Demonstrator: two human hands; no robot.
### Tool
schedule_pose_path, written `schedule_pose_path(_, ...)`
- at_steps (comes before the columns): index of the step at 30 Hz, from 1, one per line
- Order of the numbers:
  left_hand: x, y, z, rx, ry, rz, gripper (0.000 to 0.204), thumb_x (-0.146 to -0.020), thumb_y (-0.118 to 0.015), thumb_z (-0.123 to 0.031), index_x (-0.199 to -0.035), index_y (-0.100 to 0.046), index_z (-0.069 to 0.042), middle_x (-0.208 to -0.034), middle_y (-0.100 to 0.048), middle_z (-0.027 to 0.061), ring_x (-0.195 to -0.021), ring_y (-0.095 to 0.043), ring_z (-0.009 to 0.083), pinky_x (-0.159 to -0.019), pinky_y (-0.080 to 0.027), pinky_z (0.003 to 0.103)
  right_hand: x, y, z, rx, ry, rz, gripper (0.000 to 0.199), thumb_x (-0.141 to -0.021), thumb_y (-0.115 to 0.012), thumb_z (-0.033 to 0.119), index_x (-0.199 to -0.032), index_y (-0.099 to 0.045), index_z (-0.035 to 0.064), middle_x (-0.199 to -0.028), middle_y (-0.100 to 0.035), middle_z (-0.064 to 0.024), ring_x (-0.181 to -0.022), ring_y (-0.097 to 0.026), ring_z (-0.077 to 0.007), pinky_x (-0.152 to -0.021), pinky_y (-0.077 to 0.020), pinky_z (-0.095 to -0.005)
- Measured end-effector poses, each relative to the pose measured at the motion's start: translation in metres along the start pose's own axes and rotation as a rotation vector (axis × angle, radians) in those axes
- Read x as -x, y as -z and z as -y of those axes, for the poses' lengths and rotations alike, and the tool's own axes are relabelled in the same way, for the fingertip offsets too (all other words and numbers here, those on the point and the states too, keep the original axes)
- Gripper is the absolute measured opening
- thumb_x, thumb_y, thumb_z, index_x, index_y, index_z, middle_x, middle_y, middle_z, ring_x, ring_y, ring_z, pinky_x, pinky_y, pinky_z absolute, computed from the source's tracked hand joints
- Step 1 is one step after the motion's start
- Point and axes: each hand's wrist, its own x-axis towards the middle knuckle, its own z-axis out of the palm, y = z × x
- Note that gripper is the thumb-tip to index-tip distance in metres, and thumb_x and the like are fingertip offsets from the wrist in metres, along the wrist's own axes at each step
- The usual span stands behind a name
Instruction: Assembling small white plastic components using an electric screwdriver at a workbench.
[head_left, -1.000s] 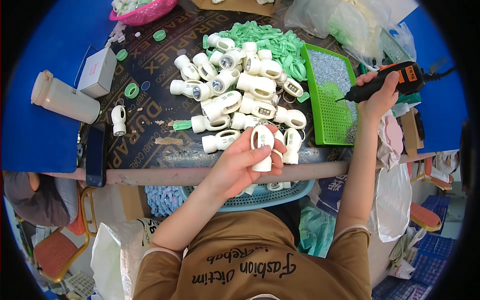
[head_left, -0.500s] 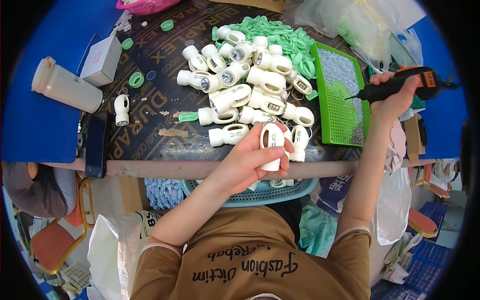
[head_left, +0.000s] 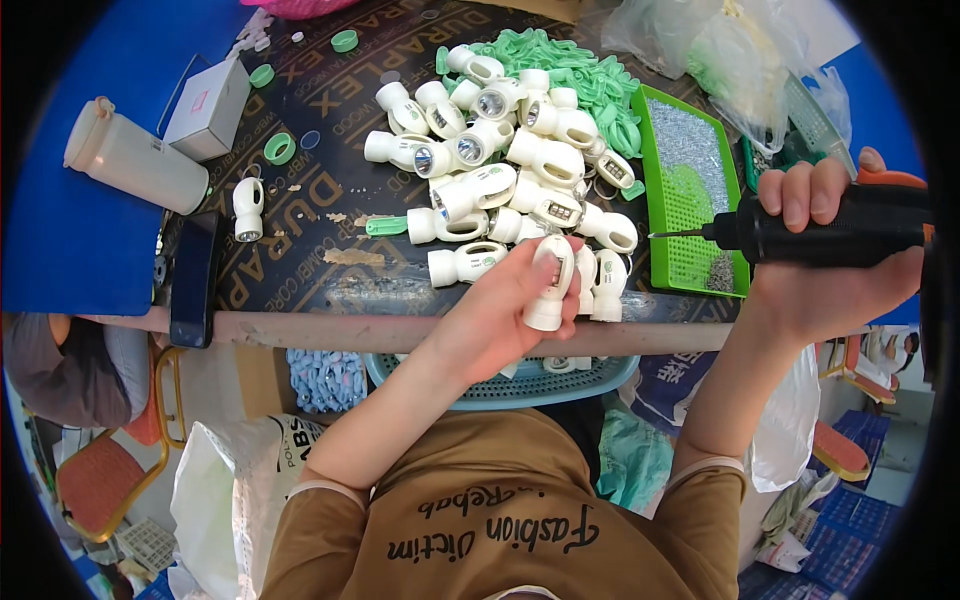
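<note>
My left hand [head_left: 510,305] is closed around a small white flashlight [head_left: 548,300] with an oval handle loop, held over the near edge of the table. The thumb lies on its handle part. In my right hand [head_left: 815,250] is a black electric screwdriver [head_left: 830,228] with an orange part, its thin bit pointing left above the green tray [head_left: 648,180]. Beyond my left hand spreads a heap of similar white flashlights [head_left: 545,160], some with their lenses showing. Green plastic pieces [head_left: 590,80] lie piled behind them.
Small metal screws [head_left: 680,130] fill much of the tray. To the left are a white bottle [head_left: 135,160], a white box [head_left: 208,112], a dark phone [head_left: 193,285] and a lone flashlight [head_left: 248,212]. Below the table edge sits a blue-grey basket [head_left: 470,390]. Clear plastic bags [head_left: 690,45] lie far right.
My right hand brought the screwdriver nearer and lower, its bit now level and shifted left. My left hand turned the flashlight so its recessed side shows.
</note>
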Motion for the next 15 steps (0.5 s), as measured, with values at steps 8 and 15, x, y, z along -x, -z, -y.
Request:
schedule_pose_path(8, 0.001, -0.001, -0.003, -0.251, 0.036, -0.016, 0.018, -0.082, -0.051, -0.012, -0.098, -0.046, -0.002, -0.063, -0.050, 0.0063, -0.045, -0.045, 0.0126, -0.040, -0.036, 0.025, 0.007, -0.054, -0.020, 0.087, -0.034, 0.100, 0.072, -0.073, -0.042, 0.070, -0.112, -0.044, 0.0086, -0.070, -0.046, -0.0047, -0.058, -0.043, -0.0162, -0.061, -0.0345, -0.0329)
schedule_pose_path(15, 0.006, 0.009, -0.009, -0.200, 0.147, 0.174, 0.024, -0.079, -0.047, -0.010, -0.100, -0.049, 0.001, -0.055, -0.049, 0.0078, -0.036, -0.041, 0.0112, -0.030, -0.029, 0.023, 0.005, -0.076, -0.025, 0.126, -0.056, 0.178, 0.074, -0.074, -0.039, 0.071, -0.116, -0.042, 0.0093, -0.069, -0.044, -0.0023, -0.056, -0.042, -0.0141, -0.060, -0.0331, -0.0314)
